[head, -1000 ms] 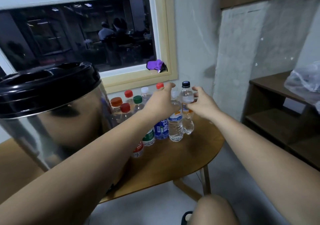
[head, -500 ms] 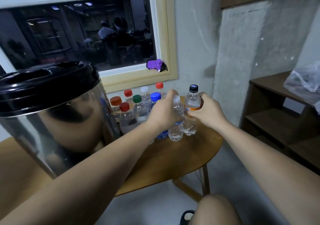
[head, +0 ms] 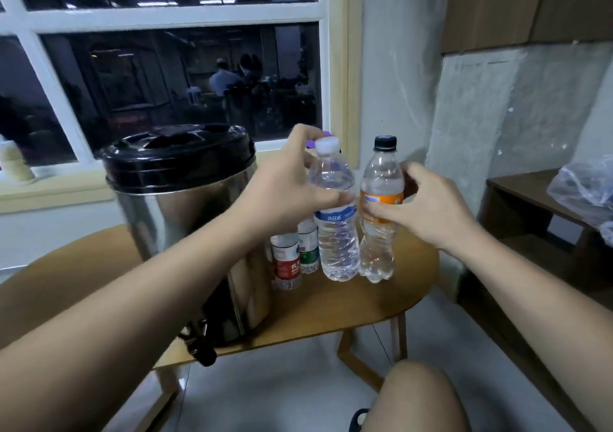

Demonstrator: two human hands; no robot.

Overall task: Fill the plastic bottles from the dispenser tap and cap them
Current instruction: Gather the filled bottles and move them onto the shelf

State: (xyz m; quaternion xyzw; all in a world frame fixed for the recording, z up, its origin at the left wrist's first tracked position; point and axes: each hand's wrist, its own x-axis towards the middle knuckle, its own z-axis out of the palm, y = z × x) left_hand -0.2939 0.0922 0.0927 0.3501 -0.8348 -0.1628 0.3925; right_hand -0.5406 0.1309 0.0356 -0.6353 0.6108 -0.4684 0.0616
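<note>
- Clear plastic, four bottles in view: two held, while the red-label bottle [head: 286, 265] and green-label bottle [head: 308, 252] stand on the table [head: 331, 308] beside the dispenser [head: 185, 225].
- Left hand [head: 285, 192] curls round the white-cap bottle [head: 335, 232].
- Right hand [head: 431, 209] grips the black-cap bottle [head: 378, 242] at its orange label.
- Both held bottles are capped and upright, side by side.
- One tap [head: 199, 345], low on the dispenser; the left forearm crosses the steel body.
- Shelf [head: 530, 199] and bag [head: 583, 189] at right.
</note>
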